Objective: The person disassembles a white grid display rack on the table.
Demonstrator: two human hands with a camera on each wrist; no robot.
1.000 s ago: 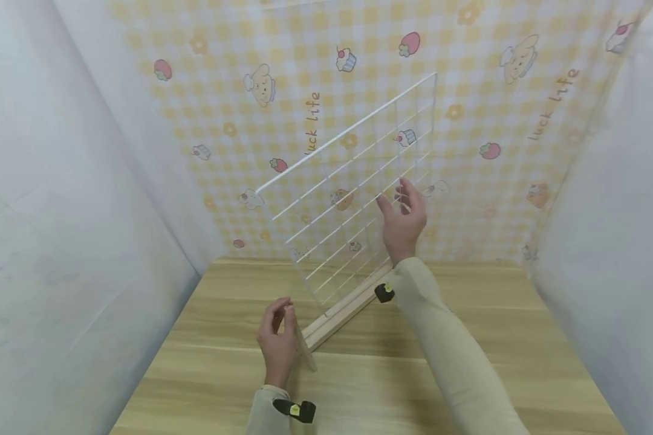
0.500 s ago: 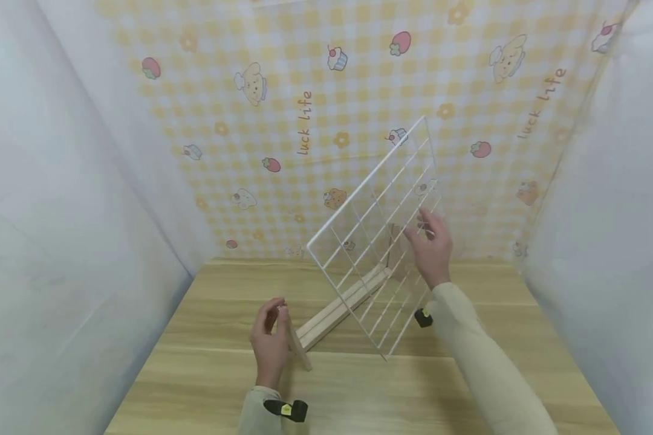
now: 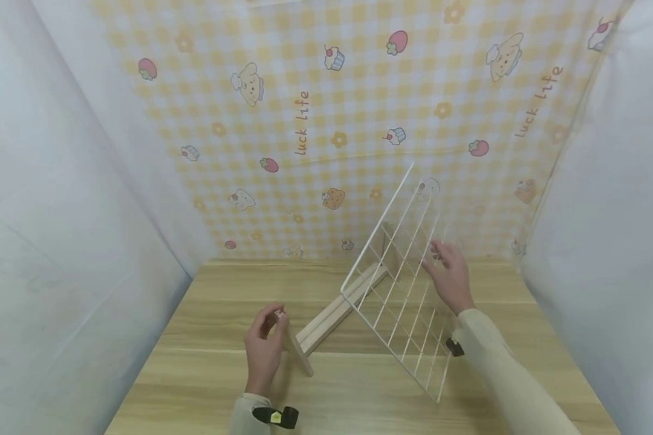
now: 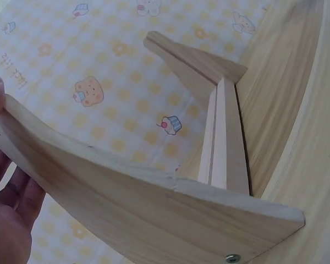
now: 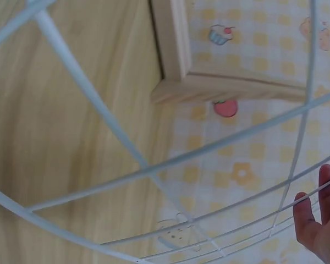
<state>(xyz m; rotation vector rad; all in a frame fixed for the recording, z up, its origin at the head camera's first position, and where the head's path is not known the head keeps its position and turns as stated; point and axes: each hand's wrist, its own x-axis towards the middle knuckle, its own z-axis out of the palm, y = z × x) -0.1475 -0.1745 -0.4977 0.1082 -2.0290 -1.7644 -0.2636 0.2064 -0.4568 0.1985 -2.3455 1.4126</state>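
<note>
A pale wooden stand (image 3: 340, 309) lies on the table, its grooved crossbar joining two end pieces. My left hand (image 3: 263, 350) pinches the upper tip of the near end piece (image 4: 126, 187) between thumb and fingers. In the left wrist view the far end piece (image 4: 195, 63) rises at the crossbar's other end. To the right of the crossbar, a white wire grid panel (image 3: 390, 348) tilts in the air. My right hand (image 3: 450, 278) grips that panel by its wires at the right side. Fingertips of this hand (image 5: 322, 228) also show among the wires in the right wrist view.
The wood-grain table (image 3: 212, 374) meets a yellow checked backdrop (image 3: 272, 199) at its far edge. White walls stand at left (image 3: 87, 241) and right (image 3: 604, 241).
My right hand has carried the grid panel rightward and down, away from the crossbar where its lower edge stood a second ago. The left hand stays at the end piece, shifted only slightly.
</note>
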